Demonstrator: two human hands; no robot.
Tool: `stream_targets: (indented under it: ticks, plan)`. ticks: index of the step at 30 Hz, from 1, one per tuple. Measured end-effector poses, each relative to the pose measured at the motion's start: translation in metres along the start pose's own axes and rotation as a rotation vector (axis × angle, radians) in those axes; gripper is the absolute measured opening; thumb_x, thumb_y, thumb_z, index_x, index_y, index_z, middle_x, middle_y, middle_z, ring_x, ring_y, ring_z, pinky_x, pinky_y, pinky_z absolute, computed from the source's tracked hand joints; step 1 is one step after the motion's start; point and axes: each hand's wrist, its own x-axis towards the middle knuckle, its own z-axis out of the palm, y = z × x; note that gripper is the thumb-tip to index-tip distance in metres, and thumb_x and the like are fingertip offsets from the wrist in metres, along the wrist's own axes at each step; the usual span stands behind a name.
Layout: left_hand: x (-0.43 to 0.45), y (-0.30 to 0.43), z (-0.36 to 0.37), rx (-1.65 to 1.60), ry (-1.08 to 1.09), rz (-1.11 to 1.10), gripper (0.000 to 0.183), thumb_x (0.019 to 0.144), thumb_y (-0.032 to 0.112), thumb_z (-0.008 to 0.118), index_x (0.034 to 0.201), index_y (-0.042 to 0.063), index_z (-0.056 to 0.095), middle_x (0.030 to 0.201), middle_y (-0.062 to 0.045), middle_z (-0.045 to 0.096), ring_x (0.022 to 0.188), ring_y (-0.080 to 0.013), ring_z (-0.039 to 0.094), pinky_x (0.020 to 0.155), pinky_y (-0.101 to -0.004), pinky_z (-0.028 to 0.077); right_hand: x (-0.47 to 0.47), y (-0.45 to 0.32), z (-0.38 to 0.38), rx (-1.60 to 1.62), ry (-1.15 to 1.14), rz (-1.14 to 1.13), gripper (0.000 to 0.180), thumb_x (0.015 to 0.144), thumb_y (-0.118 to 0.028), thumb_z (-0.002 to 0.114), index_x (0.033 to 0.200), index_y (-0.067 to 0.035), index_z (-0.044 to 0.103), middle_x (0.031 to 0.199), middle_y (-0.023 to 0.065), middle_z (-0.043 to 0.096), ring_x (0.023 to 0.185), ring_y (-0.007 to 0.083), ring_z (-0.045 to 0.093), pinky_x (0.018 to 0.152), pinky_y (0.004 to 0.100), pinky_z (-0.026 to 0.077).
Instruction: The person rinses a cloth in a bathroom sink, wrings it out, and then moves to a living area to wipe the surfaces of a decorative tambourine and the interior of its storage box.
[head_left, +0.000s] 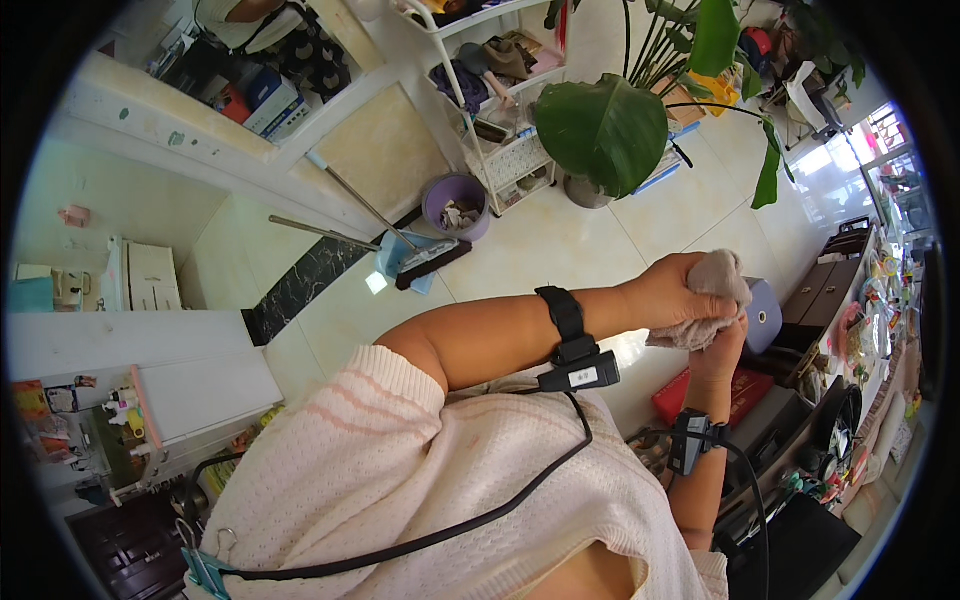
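A crumpled greyish-beige cloth (716, 281) is gripped by both hands, in front of me at the right of the picture. My left hand (679, 292) reaches across from the left and has its fingers closed on the cloth's upper part. Just below it, my right hand (721, 346) comes up from the bottom right and holds the lower part of the same cloth. The two hands are close together; some fingers are hidden by the cloth. Each wrist wears a black strap with a small device.
A broom (431, 262) and blue dustpan (390, 255) lie by a purple bin (456, 206). Beyond stand a white shelf cart (517, 161) and a large-leaved plant (604, 135). A red box (739, 394) and a cluttered table (840, 322) are to the right. A black cable crosses my front.
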Motion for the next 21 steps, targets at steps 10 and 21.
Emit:
stream_targets:
  ticks: [10,21]
  plan:
    - [0.018,-0.021,0.038,1.029,0.041,0.347,0.087,0.074,0.068,0.050,0.138,0.013,0.029,0.132,-0.023,0.035,0.127,-0.0443,0.024,0.106,-0.0487,0.016,-0.035,-0.032,0.042,0.529,-0.073,0.076,0.064,0.088,-0.056,0.040,0.139,-0.018,0.028,0.145,0.0043,0.027,0.133,0.0245,0.026,0.108,0.0403,0.025]
    - [0.054,0.006,0.050,0.325,-0.297,-0.090,0.061,0.094,0.048,0.038,0.135,0.003,0.033,0.128,-0.015,0.044,0.121,-0.0191,0.038,0.101,-0.0282,0.030,-0.039,-0.042,-0.001,0.283,0.079,0.013,0.040,0.091,-0.033,0.045,0.125,-0.013,0.039,0.119,0.0053,0.050,0.098,0.0190,0.052,0.078,0.0322,0.045]
